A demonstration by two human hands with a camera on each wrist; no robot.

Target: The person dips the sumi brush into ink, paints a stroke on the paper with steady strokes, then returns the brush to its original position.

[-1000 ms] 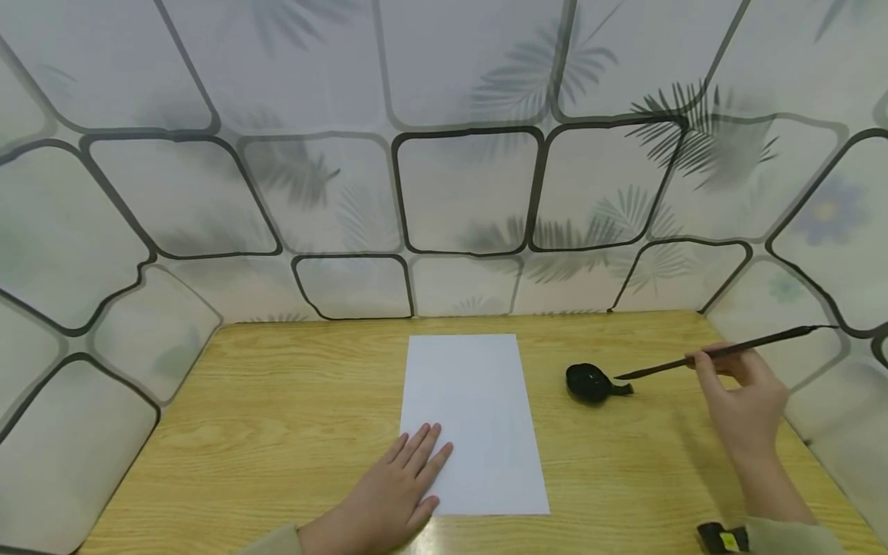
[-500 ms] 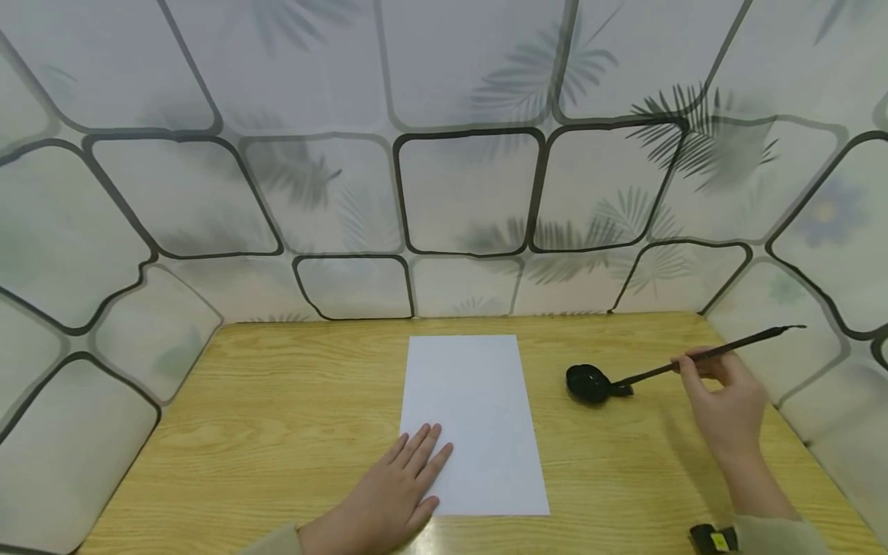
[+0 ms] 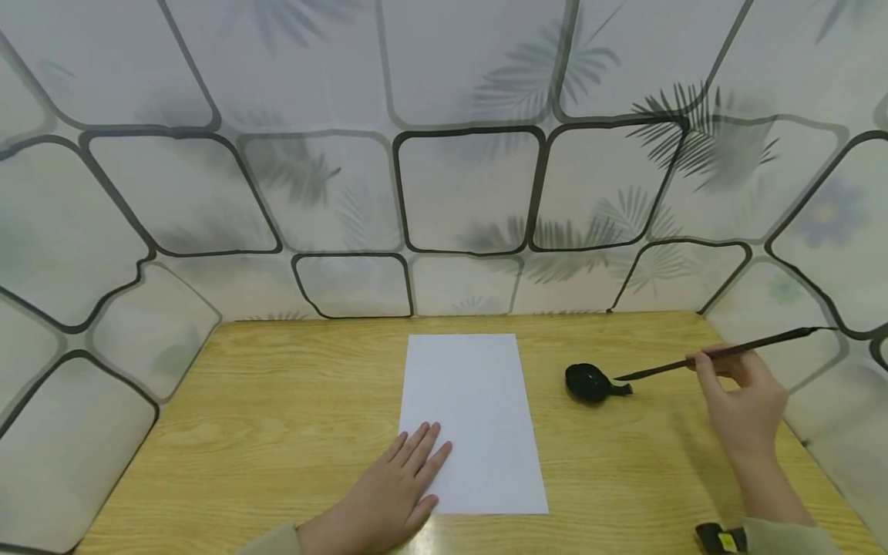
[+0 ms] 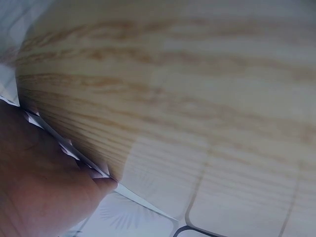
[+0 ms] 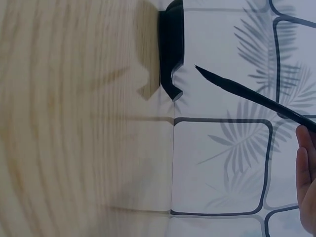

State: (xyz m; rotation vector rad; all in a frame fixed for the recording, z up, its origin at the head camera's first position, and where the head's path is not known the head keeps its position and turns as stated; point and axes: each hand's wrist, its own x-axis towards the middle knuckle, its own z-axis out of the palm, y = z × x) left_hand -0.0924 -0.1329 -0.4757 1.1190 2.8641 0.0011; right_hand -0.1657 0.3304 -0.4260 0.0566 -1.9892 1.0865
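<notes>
Black and slender, a brush [image 3: 763, 341] slants across the right side of the table, and through the head camera I see the right hand [image 3: 745, 405] pinching it between thumb and fingers along its shaft. Its pointed dark tip aims left; its other end rises to the right, against the patterned wall [image 3: 468, 193]. From the right wrist camera I can tell that the tip is raised off the table and apart from the small black dish [image 3: 586, 383], which sits on the wood just left of it, its short handle turned right.

A blank white sheet of paper [image 3: 479, 408] lies at the middle of the yellow wood-grain table [image 3: 291, 393], left of the dish, its long sides running near to far. My left hand [image 3: 391, 489] rests palm down over the paper's near left part, fingers straight and slightly apart. Near the right sleeve [image 3: 787, 537] is a dark object [image 3: 709, 536] with a yellow patch.
</notes>
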